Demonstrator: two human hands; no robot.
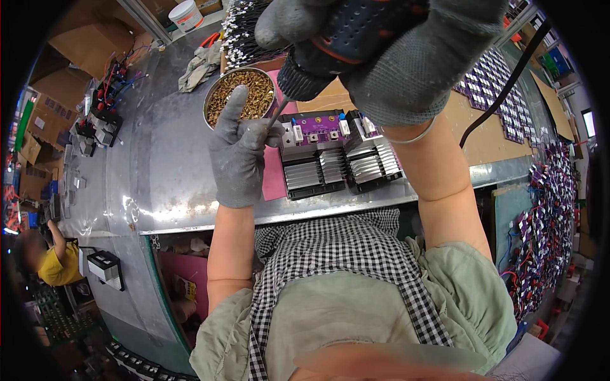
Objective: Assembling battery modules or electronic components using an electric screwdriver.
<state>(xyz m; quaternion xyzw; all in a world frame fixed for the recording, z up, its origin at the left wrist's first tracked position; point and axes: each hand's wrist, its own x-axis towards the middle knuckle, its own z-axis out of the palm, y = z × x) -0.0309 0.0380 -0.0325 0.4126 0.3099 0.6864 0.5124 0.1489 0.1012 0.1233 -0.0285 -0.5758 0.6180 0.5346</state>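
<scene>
The electric screwdriver (pixel 356 44) is clenched in the gloved right hand (pixel 406 63), raised, its thin bit (pixel 277 114) slanting down to the left hand's (pixel 240 152) fingertips (pixel 270 130), which pinch it, index finger pointing up. Just right of those fingers lies one purple circuit board (pixel 318 120) over two finned black heat sinks (pixel 340 166); behind them, one round tin of brass screws (pixel 251 92).

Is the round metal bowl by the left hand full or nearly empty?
Well filled. The metal bowl shows brass-coloured screws across nearly its whole opening, with the gloved left hand just in front. How deep the pile goes cannot be told.
</scene>
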